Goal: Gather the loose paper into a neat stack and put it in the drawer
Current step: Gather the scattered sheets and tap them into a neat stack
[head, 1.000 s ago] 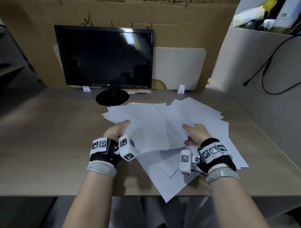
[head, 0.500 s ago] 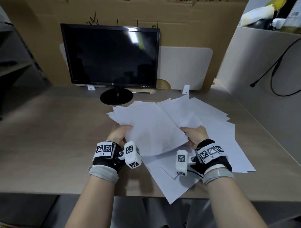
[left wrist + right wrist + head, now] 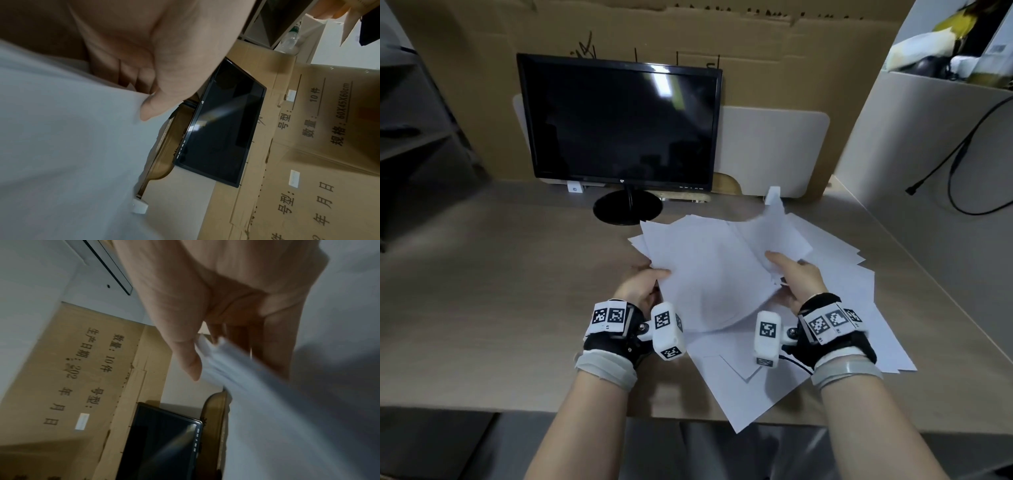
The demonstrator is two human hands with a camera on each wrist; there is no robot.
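White sheets of loose paper [image 3: 825,274] are lying fanned over the middle and right of the brown tabletop [image 3: 482,291], near the dark monitor [image 3: 619,123]. The left hand [image 3: 637,287] is pinching the left edge of a lifted bundle of sheets [image 3: 709,281], thumb on top and fingers curled beneath. The right hand [image 3: 798,281] is gripping the bundle's right edge the same way, thumb above. More sheets are resting flat beneath, one corner overhanging the near edge.

Head view looks down from above; both wrist views, close, share the monitor [image 3: 619,123].
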